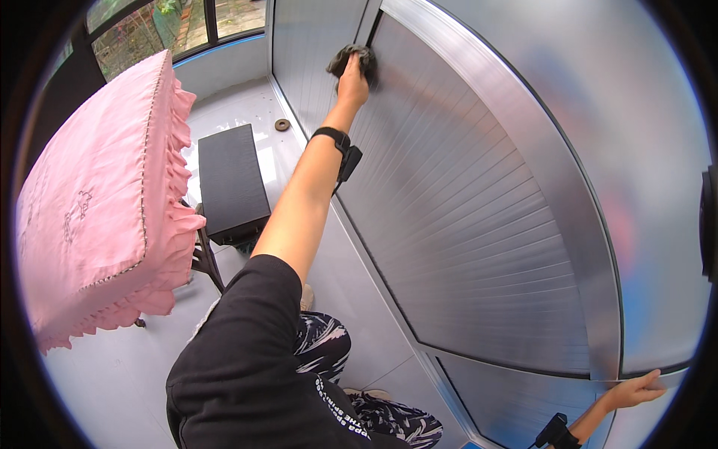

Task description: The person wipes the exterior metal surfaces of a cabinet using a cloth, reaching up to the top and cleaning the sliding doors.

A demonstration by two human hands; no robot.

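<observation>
My left hand presses a dark grey cloth against the ribbed metallic panel, near its upper corner by the frame. The arm is stretched far out, and the cloth is bunched under the fingers. At the lower right, my right hand holds nothing; its fingers are extended beside the aluminium frame, below a frosted glass pane. Whether the fingertips touch the frame is hard to tell. Both wrists wear a black strap with a small device.
On the left stands something under a pink ruffled cover. A black box-like piece sits beyond it, close to my arm. A small brown ring lies on the tiled floor. Windows are at the back.
</observation>
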